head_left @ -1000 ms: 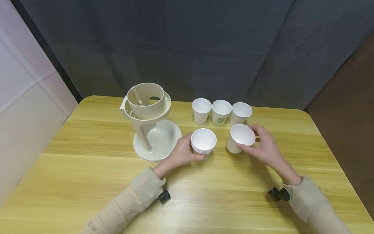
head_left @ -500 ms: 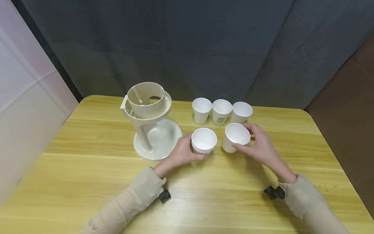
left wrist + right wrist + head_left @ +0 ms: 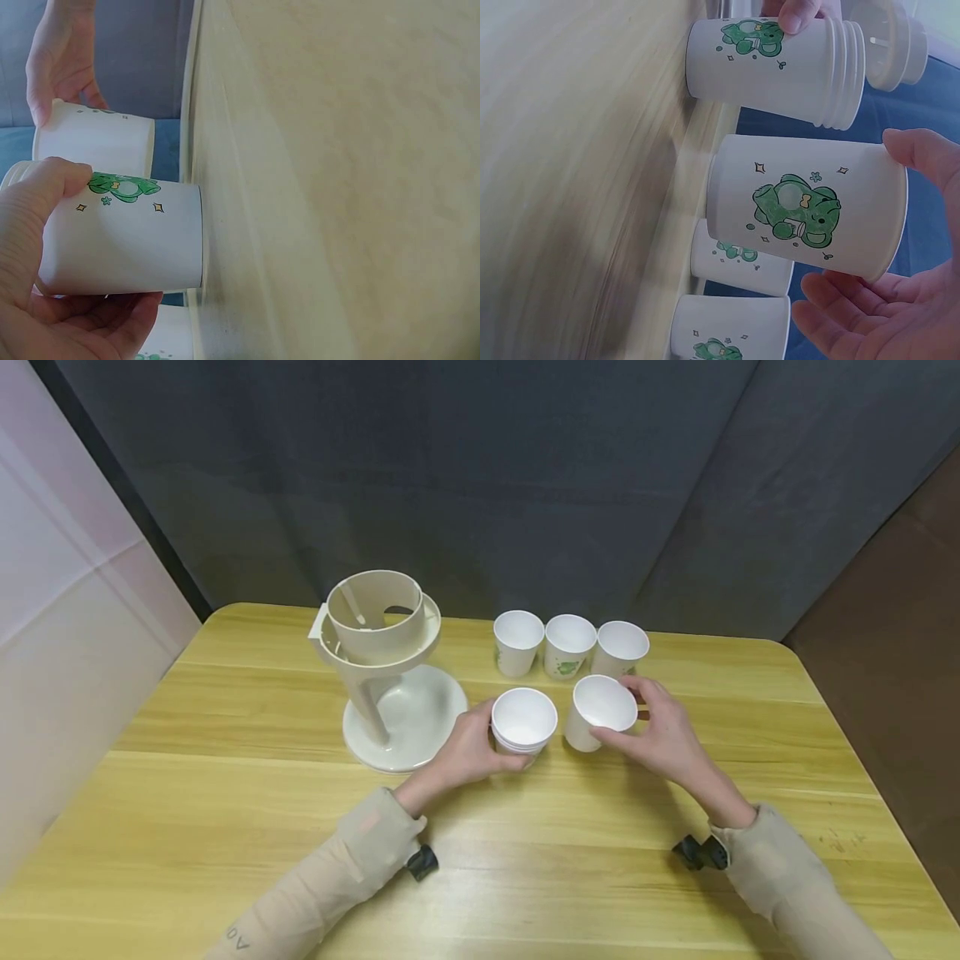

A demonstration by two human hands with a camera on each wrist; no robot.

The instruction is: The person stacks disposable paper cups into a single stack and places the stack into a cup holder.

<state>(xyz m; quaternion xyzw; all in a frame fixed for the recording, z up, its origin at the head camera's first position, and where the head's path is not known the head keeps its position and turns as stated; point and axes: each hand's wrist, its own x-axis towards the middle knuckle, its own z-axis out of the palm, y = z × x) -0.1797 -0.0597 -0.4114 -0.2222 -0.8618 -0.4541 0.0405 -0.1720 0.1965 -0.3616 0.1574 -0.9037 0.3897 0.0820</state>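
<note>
Just right of the cream stand, the left hand grips a cup stack; farther right, the right hand holds a single cup. At the stand's back right, three cups form a row.

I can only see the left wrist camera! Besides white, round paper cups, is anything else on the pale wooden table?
Observer: Yes! The head view shows a cream plastic stand with a round base, to the left of the left hand.
Operator: Cool! Who's lined up at the back?
Observer: Three upright white paper cups in a row, beyond both hands.
Operator: Any whole pictures up close?
Observer: The right wrist view shows a green cartoon bear printed on the white paper cup that the right hand holds.
</note>
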